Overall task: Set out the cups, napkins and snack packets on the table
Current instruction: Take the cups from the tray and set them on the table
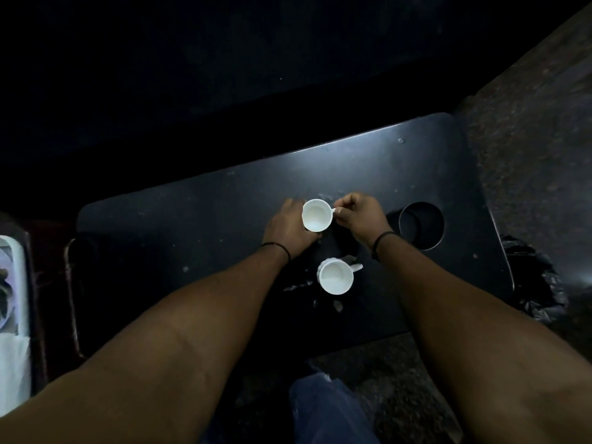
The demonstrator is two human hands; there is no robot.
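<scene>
Both forearms reach forward over the dark table (198, 225), wrists angled in toward one white cup (317, 215) held above its middle. The left hand (290, 230) wraps the cup's left side, fingers curled round the wall. The right hand (360, 217) is closed in a loose fist, thumb and forefinger pinching the cup's small handle. A second white cup (336, 277) stands upright on the table just nearer the person, handle pointing right, between the two wrists. Right of the held cup, a round cup holder (421, 225) is sunk into the tabletop.
</scene>
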